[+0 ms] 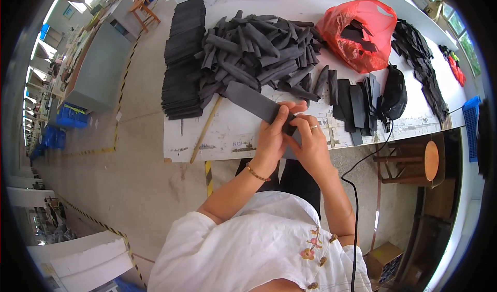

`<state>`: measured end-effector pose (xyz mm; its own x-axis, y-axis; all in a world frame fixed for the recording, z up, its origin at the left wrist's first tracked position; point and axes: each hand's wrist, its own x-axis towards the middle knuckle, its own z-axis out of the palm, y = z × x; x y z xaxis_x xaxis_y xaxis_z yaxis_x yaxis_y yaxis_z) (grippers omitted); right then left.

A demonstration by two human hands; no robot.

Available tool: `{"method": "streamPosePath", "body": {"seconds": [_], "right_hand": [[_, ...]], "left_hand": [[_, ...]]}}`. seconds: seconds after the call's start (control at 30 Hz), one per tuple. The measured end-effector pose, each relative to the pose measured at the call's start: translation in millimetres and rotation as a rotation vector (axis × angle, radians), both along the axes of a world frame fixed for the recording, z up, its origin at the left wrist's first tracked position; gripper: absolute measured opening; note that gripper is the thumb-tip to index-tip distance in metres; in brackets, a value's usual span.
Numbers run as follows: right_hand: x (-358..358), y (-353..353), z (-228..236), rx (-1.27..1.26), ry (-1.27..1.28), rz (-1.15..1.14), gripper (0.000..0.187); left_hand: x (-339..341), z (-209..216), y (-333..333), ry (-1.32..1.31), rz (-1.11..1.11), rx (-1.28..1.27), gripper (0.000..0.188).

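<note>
Both hands grip one dark grey fabric strip (253,101) over the table's near edge. My left hand (273,136) is closed round the strip's middle, thumb on top, and the long flat part reaches away to the far left. At its near end my right hand (309,139) pinches the strip, fingers bent over it; that end is partly hidden by the fingers. Just beyond lies a heap of rolled dark fabric pieces (259,51). Left of the heap run stacked flat dark strips (182,59). A few loose flat strips (357,106) lie to the right.
A red plastic bag (357,54) with dark pieces stands at the back right. Near it are a black pouch (394,93) with a cable (357,188), and a row of black pieces (422,67). A wooden stick (206,131) lies front left. A stool (430,160) stands right.
</note>
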<state>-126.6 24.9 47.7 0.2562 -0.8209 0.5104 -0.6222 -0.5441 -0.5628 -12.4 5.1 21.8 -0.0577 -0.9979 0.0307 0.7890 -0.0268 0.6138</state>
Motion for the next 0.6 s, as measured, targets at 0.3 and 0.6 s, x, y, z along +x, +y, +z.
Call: {"method": "streamPosePath", "body": {"seconds": [0.3, 0.6], "right_hand": [[-13, -6, -6, 0.002, -0.101, 0.143, 0.022], [-5, -15, -7, -0.070, -0.129, 0.156, 0.019]], "left_hand": [[19, 19, -13, 0.044, 0.127, 0.009, 0.031], [5, 14, -6, 0.093, 0.142, -0.032, 0.028]]}}
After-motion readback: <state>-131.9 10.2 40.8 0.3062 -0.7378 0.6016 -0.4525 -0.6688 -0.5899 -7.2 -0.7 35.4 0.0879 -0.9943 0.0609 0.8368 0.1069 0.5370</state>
